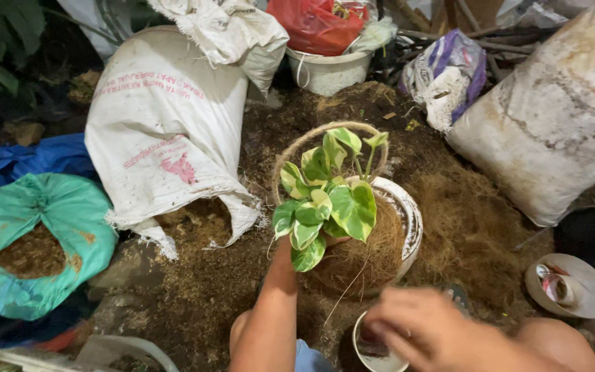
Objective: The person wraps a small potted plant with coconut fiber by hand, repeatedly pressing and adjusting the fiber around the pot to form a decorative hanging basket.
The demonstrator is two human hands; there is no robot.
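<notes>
Two hands are at work over a heap of brown fibre on the ground (470, 220). Left hand (285, 238) reaches up under the leaves of a small plant (325, 203), green and cream in colour, and the leaves hide its fingers, so I cannot tell how far they are closed or whether they grip the stem. The plant sits in a white pot (411, 213) packed with coarse fibre, leaning toward the viewer, right in the middle of the heap. Right hand (425, 331) is low in the foreground, blurred, fingers curled downward over a small white cup (373, 355); whether they hold anything I cannot make out. Just behind the plant, a woven ring (311, 138) rests on the dark soil. Off to the left lies a big white sack (163, 124) spilling fibre, and beside it a green bag (70, 213) open on brown soil. Behind, a white bucket (328, 72) with a red bag (315, 27) on top.
</notes>
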